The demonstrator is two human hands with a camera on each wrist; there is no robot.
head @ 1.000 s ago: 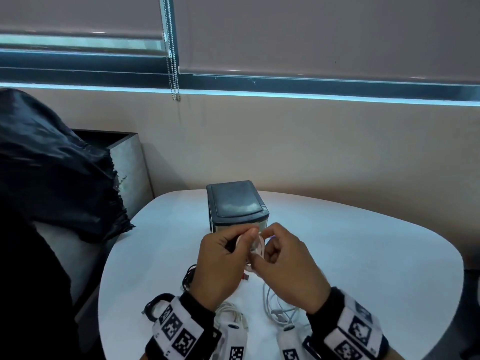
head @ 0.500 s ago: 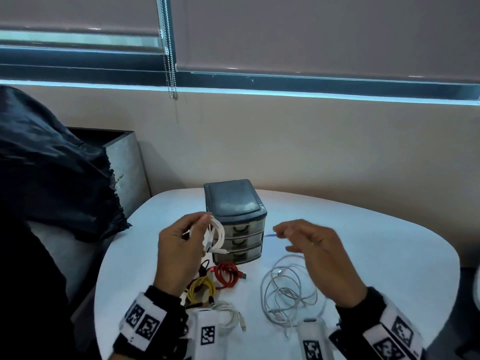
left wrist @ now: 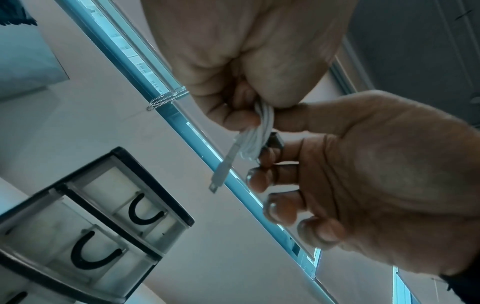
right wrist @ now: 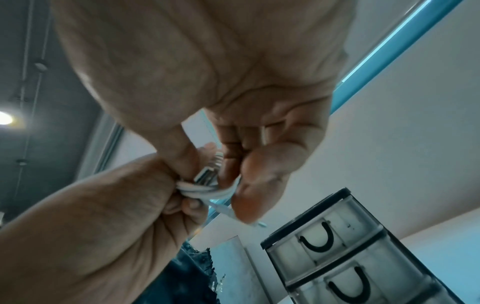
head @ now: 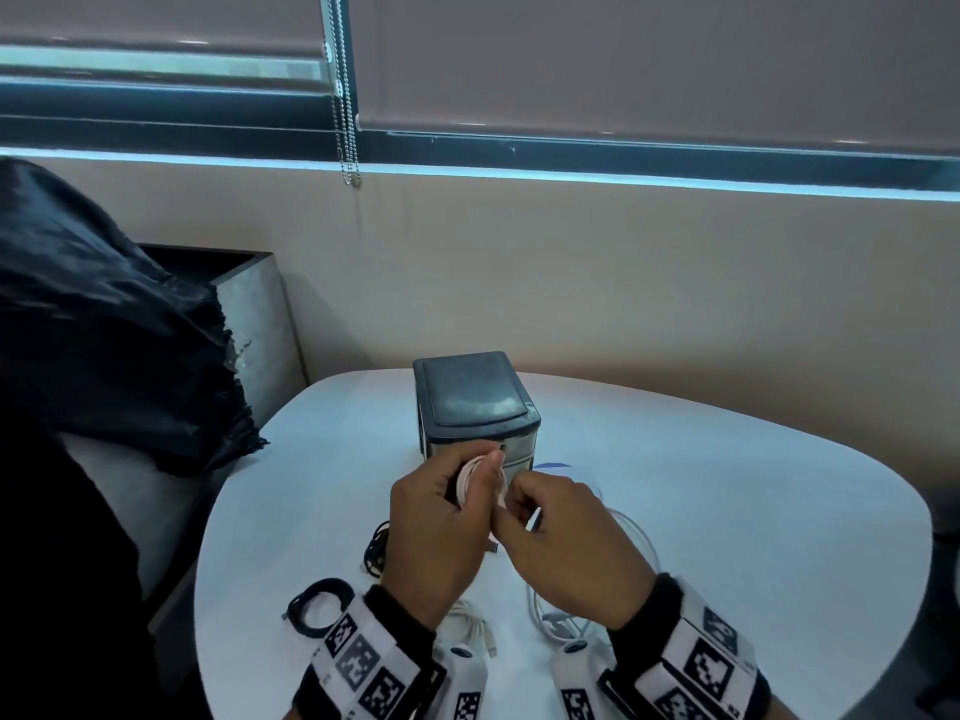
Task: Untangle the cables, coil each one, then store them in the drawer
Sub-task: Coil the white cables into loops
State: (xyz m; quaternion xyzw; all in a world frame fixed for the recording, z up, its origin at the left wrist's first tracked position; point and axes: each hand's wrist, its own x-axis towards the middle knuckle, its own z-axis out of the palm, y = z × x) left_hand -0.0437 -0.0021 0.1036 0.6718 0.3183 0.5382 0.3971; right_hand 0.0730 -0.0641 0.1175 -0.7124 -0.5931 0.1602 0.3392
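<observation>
My left hand (head: 475, 472) grips a small coil of white cable (head: 467, 480) upright in front of the drawer unit (head: 475, 402). My right hand (head: 511, 498) is pressed against it and pinches the same coil. In the left wrist view the white coil (left wrist: 263, 127) sits between the fingers of both hands, and a USB plug (left wrist: 221, 174) hangs loose below it. In the right wrist view, thumb and fingers pinch the white strands (right wrist: 205, 188) beside a metal plug. All drawers of the unit (right wrist: 350, 246) look closed.
On the white table (head: 727, 511) lie a loose white cable (head: 636, 532) under my right arm, a black loop (head: 317, 605) at the near left, a black tangle (head: 375, 550) and a small white bundle (head: 467, 623). A dark cloth (head: 104, 356) covers a seat to the left.
Half a second ago my hands were apart, the left holding the coil up and the right open over the loose cable. They have come together, and the right now pinches the coil.
</observation>
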